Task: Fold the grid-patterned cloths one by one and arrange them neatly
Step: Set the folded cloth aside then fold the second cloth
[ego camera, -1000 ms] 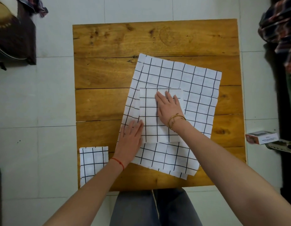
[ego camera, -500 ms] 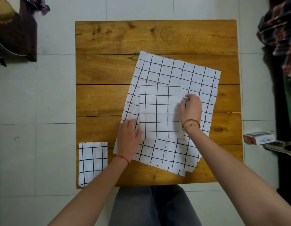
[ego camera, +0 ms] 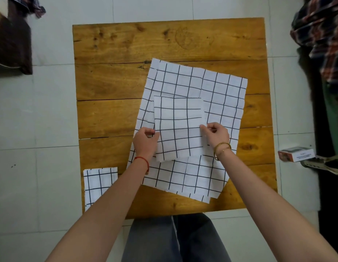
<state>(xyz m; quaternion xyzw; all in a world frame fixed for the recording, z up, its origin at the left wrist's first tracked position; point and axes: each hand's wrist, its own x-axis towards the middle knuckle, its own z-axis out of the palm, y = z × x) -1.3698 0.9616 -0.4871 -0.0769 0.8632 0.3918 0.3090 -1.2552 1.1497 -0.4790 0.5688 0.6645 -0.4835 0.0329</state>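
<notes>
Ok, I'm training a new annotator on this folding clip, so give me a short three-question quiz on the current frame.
1. True or false: both hands pinch the folded cloth at its side edges.
2. Where does the finished small folded cloth lie? A) far right corner of the wooden table B) near left corner C) on the floor
3. Fill in: the cloth being held lies on top of the ____ grid cloths.

Key
1. True: the left hand grips the left edge and the right hand pinches the right edge.
2. B
3. unfolded
</notes>
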